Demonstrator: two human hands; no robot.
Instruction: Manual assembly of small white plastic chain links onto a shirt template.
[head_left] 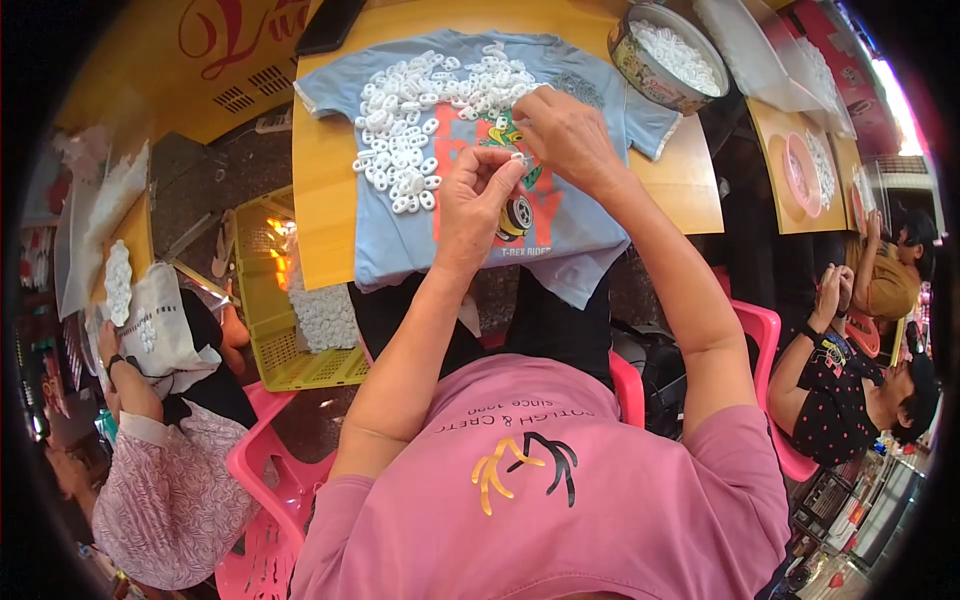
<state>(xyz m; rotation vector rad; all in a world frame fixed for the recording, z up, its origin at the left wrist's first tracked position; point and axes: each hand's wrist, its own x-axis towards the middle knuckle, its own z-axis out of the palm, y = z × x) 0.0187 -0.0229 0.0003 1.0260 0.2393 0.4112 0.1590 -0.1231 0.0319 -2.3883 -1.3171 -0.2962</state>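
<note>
A heap of small white oval plastic pieces [400, 140], each with two holes, is spread over a light blue T-shirt [390, 240] lying on the yellow table. My left hand [478, 195] is closed over the shirt's printed front, thumb and forefinger pinching a small white plastic piece [521, 158]. Just above and to the right, my right hand [570, 135] has its fingers bent together by the heap's right end. Whatever its fingertips hold is hidden or too small to make out.
A round tin [655, 90] of small white parts stands at the table's far right. A dark flat object [330, 25] lies far left. Left of me is a yellow crate [300, 365] beside a bag of white pieces [325, 315]. Other people work at both sides.
</note>
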